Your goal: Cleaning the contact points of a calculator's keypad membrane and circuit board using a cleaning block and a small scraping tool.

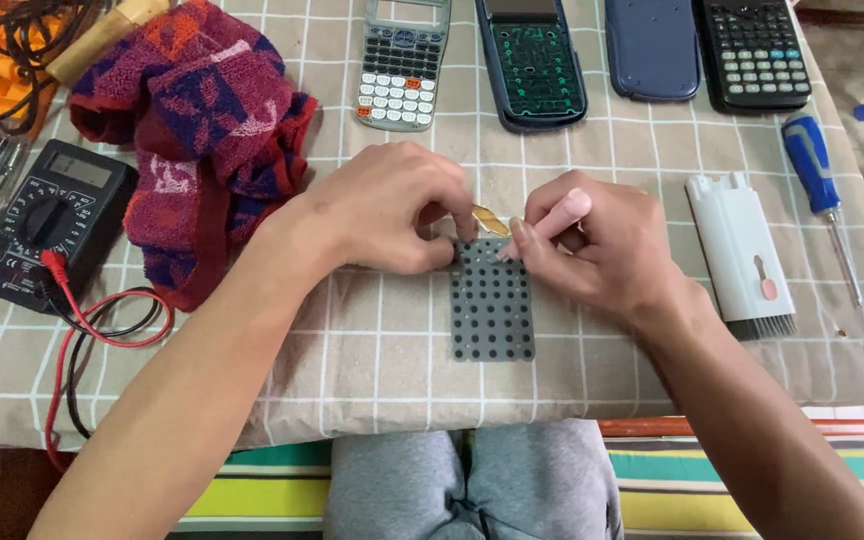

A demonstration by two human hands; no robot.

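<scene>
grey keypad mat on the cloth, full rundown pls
The grey keypad mat is a flat rectangular sheet, rubbery-looking, dotted with rows of small round bumps. It lies flat, long side toward the person, on the checked tablecloth. The left hand and right hand touch its top edge.

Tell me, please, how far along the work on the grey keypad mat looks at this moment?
Done: a dark calculator lies opened, its green board bared, and the grey rubber keypad mat is out on the cloth. In hand: left hand and right hand pinch a small gold-coloured piece at the mat's top edge. Left: mat and board are still apart.
</scene>
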